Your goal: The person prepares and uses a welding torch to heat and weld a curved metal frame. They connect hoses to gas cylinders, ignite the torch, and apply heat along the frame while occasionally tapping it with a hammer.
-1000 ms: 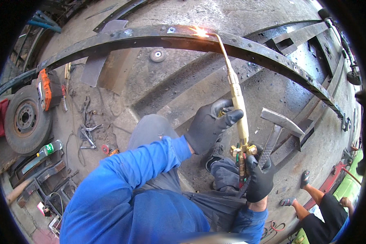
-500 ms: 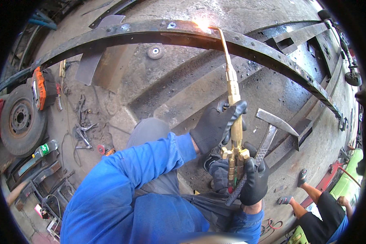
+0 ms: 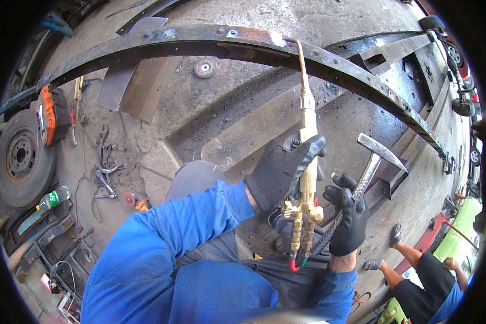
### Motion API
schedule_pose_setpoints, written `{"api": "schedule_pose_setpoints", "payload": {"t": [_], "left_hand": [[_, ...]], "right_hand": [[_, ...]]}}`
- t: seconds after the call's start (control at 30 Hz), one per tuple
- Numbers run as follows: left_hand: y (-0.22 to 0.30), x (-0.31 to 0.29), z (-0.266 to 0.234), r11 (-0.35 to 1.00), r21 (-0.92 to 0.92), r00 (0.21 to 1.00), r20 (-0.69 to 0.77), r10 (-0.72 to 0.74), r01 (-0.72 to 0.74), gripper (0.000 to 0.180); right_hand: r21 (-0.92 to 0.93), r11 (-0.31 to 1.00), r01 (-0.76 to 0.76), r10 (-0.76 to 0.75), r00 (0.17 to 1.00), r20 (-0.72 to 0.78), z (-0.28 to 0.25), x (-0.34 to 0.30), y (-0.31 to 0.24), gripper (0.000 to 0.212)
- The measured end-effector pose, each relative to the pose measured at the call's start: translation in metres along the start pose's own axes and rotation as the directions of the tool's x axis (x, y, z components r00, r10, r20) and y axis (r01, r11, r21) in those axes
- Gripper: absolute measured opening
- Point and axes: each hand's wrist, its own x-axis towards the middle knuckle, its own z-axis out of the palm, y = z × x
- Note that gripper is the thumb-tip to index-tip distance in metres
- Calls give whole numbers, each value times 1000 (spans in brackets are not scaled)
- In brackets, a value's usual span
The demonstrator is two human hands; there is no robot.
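Note:
My gloved left hand (image 3: 284,171) is wrapped round the brass body of a gas torch (image 3: 308,121). The torch's thin bent tip reaches up to a long drilled steel beam (image 3: 200,36), and no flame shows at it. Brass valves and red and green hose ends sit at the torch's lower end. My gloved right hand (image 3: 349,220), right of the valves and apart from them, holds a hammer (image 3: 382,152) by its ridged metal handle, some fingers partly stretched. The hammer head, one end flat and the other pointed, sticks up beyond that hand.
A wheel (image 3: 24,156), pliers-like clamps (image 3: 105,175), a plastic bottle (image 3: 54,197) and an angle grinder (image 3: 137,201) lie at left. A grinding disc (image 3: 204,68) lies behind the beam's near edge. Steel channels (image 3: 264,121) cross the floor. Another person (image 3: 426,278) is at lower right.
The bright glow at the torch tip has gone out. My right hand has moved off the valves to the right, carrying the hammer. My left hand still grips the torch.

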Motion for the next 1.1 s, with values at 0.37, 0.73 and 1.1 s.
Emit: {"api": "schedule_pose_setpoints", "payload": {"t": [0.37,0.73,1.1], "left_hand": [[-2,2,-6,1000,-9,1000,9,13,-13,35],[-3,2,-11,1000,-1,1000,12,15,-15,33],[-4,-2,-12,999,23,999,20,29,-30,34]], "right_hand": [[-44,999,27,-28,1000,-14,6,9,-4,47],[-18,999,26,-26,999,-17,11,13,-6,43],[-15,1000,18,-18,1000,-15,14,18,-6,42]]}}
